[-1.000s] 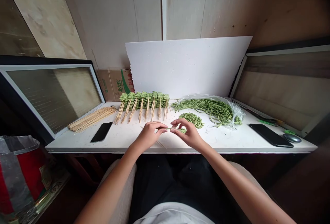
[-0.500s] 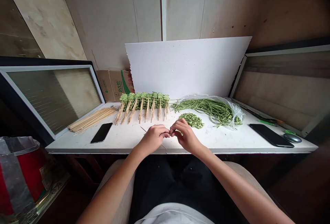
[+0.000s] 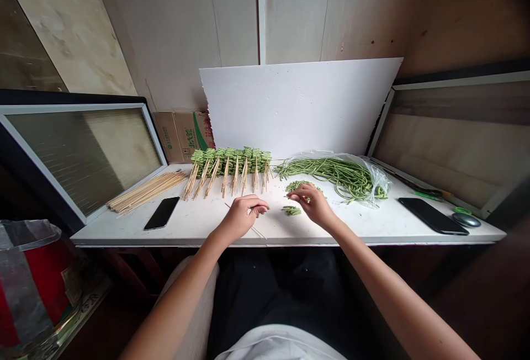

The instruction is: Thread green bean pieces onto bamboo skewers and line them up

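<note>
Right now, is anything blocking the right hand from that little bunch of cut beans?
Nothing visible: the little bunch lies uncovered on the white table, close to the right hand. The bigger pile sits farther back.

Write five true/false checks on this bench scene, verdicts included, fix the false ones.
1. The left hand and right hand are touching. False: there is a gap between them.
2. The loose skewers lie left of the skewered bundles. True.
3. The right hand is over the loose skewers. False: it partly hides the pile of cut beans.
4. A few bean pieces lie on the white table. True.
5. The mouse is beside the left phone. False: it's beside the right phone.
</note>
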Demonstrator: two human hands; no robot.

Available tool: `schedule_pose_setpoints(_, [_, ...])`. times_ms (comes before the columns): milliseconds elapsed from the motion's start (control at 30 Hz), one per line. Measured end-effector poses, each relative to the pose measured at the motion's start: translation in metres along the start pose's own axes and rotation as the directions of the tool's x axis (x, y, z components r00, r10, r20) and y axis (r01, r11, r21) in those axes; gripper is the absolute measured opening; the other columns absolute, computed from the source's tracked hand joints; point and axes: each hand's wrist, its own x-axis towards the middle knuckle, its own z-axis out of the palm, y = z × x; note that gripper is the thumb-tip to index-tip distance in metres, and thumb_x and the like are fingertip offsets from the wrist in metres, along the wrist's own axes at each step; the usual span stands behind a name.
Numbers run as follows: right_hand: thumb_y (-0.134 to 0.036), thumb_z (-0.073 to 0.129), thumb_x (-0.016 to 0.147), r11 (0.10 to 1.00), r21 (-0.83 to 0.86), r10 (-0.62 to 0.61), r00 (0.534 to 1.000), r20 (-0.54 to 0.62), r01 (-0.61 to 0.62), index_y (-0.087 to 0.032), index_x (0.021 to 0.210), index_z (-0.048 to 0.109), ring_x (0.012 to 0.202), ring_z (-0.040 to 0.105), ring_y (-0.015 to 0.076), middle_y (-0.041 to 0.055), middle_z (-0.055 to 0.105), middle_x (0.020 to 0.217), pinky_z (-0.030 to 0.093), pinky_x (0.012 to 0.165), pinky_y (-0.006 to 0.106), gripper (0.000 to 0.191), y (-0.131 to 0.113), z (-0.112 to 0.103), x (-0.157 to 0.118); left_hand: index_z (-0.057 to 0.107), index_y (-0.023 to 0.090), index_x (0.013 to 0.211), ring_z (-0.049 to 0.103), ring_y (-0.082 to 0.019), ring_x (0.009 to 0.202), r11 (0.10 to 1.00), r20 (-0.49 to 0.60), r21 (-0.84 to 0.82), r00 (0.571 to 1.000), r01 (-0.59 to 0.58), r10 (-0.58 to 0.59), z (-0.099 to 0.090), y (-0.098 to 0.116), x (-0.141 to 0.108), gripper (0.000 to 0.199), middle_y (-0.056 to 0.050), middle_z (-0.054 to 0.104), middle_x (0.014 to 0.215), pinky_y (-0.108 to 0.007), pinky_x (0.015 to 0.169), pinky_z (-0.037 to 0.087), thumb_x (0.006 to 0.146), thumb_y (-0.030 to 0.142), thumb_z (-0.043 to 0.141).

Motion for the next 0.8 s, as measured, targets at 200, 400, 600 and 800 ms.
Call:
schedule_pose_setpoints(200, [-0.042,0.063,0.1,0.983,-0.161,0.099,0.992,0.081,-0.085,-0.023,0.097,0.081,0.094,0.063,0.0319,0.01,0.078,0.091,0.051,0.078,0.044,0.027,0.042,0.008,-0.012,0.08,0.017,0.098,0.069,-0.016,0.076,0.999,0.013,0.021,0.999,0.037,-0.038,0.001,-0.003,-0.002,0.017,-0.007,0.076,0.09,-0.028,0.074,0.056,0.099,0.021,0.063])
schedule_pose_setpoints(400, [-0.044,0.064,0.098,0.966,-0.259,0.014,0.999,0.044,-0.002,-0.023,0.09,0.081,0.096,0.06,0.0315,0.0105,0.076,0.094,0.05,0.087,0.049,0.028,0.059,0.025,-0.023,0.08,0.018,0.098,0.069,-0.017,0.078,0.998,0.024,0.046,0.999,0.034,-0.035,0.003,-0.006,-0.001,0.016,-0.007,0.076,0.09,-0.029,0.075,0.055,0.099,0.02,0.064])
schedule_pose_setpoints(600, [-0.046,0.056,0.102,0.972,-0.236,0.017,0.998,0.059,-0.002,-0.022,0.091,0.081,0.095,0.06,0.0307,0.0111,0.076,0.096,0.05,0.089,0.049,0.036,0.063,0.026,-0.024,0.081,0.019,0.099,0.069,-0.018,0.081,0.998,0.065,0.051,0.997,0.044,-0.047,0.003,-0.006,-0.001,0.016,-0.007,0.076,0.094,-0.031,0.081,0.055,0.099,0.023,0.065])
schedule_pose_setpoints(800, [-0.052,0.047,0.105,0.985,-0.129,0.113,0.993,0.012,-0.111,-0.022,0.096,0.08,0.096,0.063,0.031,0.0111,0.078,0.096,0.05,0.09,0.049,0.045,0.046,0.017,-0.014,0.081,0.02,0.107,0.068,-0.019,0.09,0.997,0.059,0.073,0.998,0.015,-0.019,0.003,-0.01,-0.002,0.022,-0.008,0.073,0.099,-0.031,0.084,0.055,0.103,0.026,0.06])
